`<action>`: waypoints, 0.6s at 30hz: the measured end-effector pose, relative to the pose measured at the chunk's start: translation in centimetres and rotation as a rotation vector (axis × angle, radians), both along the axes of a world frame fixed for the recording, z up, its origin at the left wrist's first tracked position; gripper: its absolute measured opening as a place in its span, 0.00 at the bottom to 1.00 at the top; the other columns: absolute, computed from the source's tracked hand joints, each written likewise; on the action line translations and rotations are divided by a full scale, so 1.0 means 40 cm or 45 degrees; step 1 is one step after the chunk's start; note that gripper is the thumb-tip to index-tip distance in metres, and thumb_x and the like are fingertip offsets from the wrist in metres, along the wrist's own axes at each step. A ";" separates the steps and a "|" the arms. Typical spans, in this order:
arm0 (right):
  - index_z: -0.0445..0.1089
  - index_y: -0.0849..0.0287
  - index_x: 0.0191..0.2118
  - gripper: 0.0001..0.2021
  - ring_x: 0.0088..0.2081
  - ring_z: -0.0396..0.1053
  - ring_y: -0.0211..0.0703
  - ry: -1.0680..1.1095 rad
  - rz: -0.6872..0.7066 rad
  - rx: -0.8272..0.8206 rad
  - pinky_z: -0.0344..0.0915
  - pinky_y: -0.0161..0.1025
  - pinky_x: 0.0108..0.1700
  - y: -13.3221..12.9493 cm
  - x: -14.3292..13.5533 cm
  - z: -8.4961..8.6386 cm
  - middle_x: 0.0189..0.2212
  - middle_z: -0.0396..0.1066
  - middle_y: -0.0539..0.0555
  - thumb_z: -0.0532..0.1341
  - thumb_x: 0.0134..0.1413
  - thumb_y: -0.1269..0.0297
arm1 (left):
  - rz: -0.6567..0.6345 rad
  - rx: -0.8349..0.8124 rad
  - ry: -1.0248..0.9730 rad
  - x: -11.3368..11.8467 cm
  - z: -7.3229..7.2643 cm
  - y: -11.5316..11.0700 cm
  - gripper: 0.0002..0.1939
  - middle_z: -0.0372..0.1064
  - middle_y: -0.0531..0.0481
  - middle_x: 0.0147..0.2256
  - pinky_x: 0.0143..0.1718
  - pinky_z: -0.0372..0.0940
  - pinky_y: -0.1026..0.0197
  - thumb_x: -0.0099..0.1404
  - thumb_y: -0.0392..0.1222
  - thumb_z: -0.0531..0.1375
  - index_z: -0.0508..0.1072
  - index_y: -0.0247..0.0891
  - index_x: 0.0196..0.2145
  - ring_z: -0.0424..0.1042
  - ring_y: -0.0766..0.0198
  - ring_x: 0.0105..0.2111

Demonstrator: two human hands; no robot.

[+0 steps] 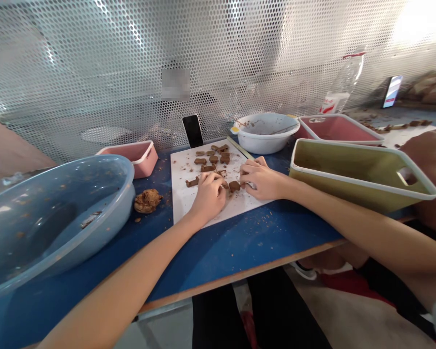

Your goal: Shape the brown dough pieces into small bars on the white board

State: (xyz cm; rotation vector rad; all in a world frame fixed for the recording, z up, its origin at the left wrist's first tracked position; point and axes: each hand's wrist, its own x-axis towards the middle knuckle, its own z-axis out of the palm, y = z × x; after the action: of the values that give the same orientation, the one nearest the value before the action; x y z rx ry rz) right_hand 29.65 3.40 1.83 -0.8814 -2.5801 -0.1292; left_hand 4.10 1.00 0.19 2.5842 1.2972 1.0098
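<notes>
A white board (185,198) lies on the blue table, with several small brown clay pieces (213,159) and crumbs on it. Between my two hands sits a brown clay lump (234,186) on the board. My left hand (211,194) rests just left of the lump, its fingers curled; whether they hold anything is hidden. On the lump's right side, my right hand (259,179) has bent fingers, with the fingertips close to the lump or touching it. Another clay piece (192,182) lies left of my left hand. A larger clay lump (147,200) is on the table left of the board.
A big blue basin (123,208) and a pink box (150,160) stand left. Behind are a phone (192,131) and a white bowl (265,143). At right are a green box (334,186), a pink tray (341,127), a bottle (339,92) and another person's hand (428,155).
</notes>
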 end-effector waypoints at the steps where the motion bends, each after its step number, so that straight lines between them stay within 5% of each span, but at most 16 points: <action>1: 0.78 0.57 0.35 0.12 0.50 0.68 0.55 0.003 0.003 -0.004 0.51 0.54 0.53 -0.002 -0.001 0.001 0.42 0.76 0.59 0.59 0.69 0.69 | -0.003 -0.003 0.008 0.000 0.000 0.000 0.15 0.77 0.42 0.49 0.65 0.69 0.39 0.71 0.26 0.57 0.81 0.40 0.40 0.67 0.46 0.58; 18: 0.79 0.58 0.37 0.13 0.49 0.67 0.55 -0.080 -0.012 0.035 0.51 0.53 0.52 0.011 0.004 -0.007 0.41 0.75 0.59 0.59 0.72 0.67 | -0.011 -0.021 0.045 0.002 -0.004 0.001 0.15 0.77 0.41 0.52 0.68 0.66 0.38 0.73 0.27 0.57 0.82 0.40 0.44 0.65 0.44 0.60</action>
State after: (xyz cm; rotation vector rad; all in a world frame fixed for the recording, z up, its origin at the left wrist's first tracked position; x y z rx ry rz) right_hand 29.82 3.83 1.53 -0.8927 -2.6257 -0.1979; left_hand 4.17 1.02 0.03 2.6045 1.2953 0.9524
